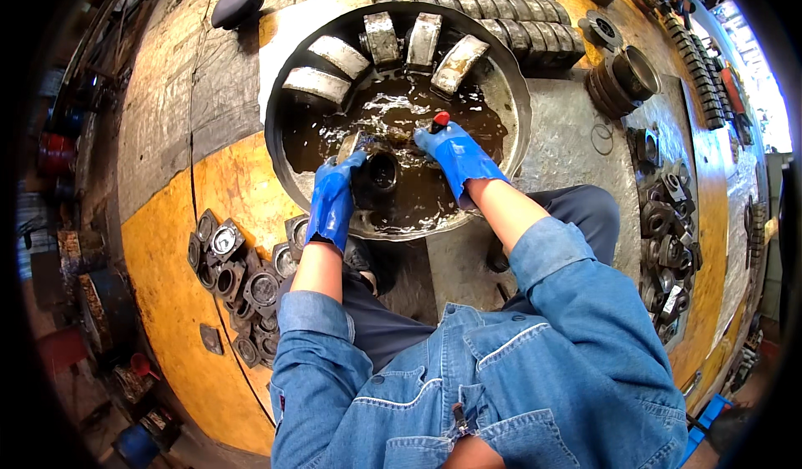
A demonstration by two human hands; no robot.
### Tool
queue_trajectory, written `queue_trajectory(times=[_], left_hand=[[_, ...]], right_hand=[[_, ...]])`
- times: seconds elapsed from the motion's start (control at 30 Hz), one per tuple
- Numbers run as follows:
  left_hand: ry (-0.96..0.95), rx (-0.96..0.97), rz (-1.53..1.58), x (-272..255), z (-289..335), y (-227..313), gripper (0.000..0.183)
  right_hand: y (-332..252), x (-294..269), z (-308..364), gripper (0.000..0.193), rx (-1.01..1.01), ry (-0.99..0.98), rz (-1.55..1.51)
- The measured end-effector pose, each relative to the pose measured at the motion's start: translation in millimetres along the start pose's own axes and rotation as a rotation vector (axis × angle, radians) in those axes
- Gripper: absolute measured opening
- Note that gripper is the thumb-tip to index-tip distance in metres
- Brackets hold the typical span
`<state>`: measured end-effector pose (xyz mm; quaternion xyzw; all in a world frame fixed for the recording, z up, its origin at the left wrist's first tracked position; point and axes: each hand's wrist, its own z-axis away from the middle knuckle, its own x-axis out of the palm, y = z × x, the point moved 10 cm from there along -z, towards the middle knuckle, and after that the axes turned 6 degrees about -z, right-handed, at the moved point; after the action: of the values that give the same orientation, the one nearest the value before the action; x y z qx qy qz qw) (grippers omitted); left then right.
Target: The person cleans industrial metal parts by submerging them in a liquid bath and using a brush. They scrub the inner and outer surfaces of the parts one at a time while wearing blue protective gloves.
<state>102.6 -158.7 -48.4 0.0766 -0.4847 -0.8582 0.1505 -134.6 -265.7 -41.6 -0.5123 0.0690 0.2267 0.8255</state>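
Over the basin (pixel 284 147) of dark liquid, your left hand (pixel 332 197) steadies the round metal housing (pixel 378 172) (half-submerged), while your right hand (pixel 455 153) grips a red-tipped brush (pixel 439 120) for scrubbing.

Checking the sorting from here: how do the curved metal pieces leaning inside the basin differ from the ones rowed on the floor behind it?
The curved pieces in the basin, five of them, fan loosely along the far wall of the basin, pale faces showing. The row on the floor is many more pieces, packed tight edge to edge, and looks darker grey. Both sets are arc-shaped metal segments of similar form.
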Motion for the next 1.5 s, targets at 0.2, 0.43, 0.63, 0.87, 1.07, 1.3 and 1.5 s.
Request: queue_trajectory(times=[0.2, 0.43, 0.63, 0.87, 1.07, 1.3, 1.5], left_hand=[[0.157, 0.682, -0.932, -1.8, 34.3, 51.1, 0.04], [0.238, 0.656, -0.933, -30.7, 18.0, 29.5, 0.039], [0.229, 0.506, -0.891, -20.4, 12.0, 27.1, 0.042], [0.149, 0.673, -0.823, -5.1, 14.7, 36.2, 0.034], [0.042, 0.219, -0.196, -10.1, 6.9, 18.9, 0.043], [0.1, 0.028, -0.2, -7.8, 3.2, 9.7, 0.053], [0.139, 0.021, -0.292, -10.7, 0.9, 9.0, 0.048]], right_hand=[[-33.0, 42.2, 4.1, 0.021, -0.193, -0.163, -0.276], [-75.0, 98.6, 81.7, 0.013, -0.922, -0.274, 0.013], [-62.2, 87.8, 131.1, 0.014, -1.152, -0.447, 0.279], [-29.5, 74.0, 90.8, 0.02, -1.064, -0.554, 0.734], [-72.1, 92.2, 77.0, 0.045, -1.025, -0.663, 0.751], [-50.6, 74.0, 55.3, 0.018, -0.853, -0.285, 0.61], [-3.7, 46.8, 52.7, 0.04, -0.056, -0.417, -0.13]])
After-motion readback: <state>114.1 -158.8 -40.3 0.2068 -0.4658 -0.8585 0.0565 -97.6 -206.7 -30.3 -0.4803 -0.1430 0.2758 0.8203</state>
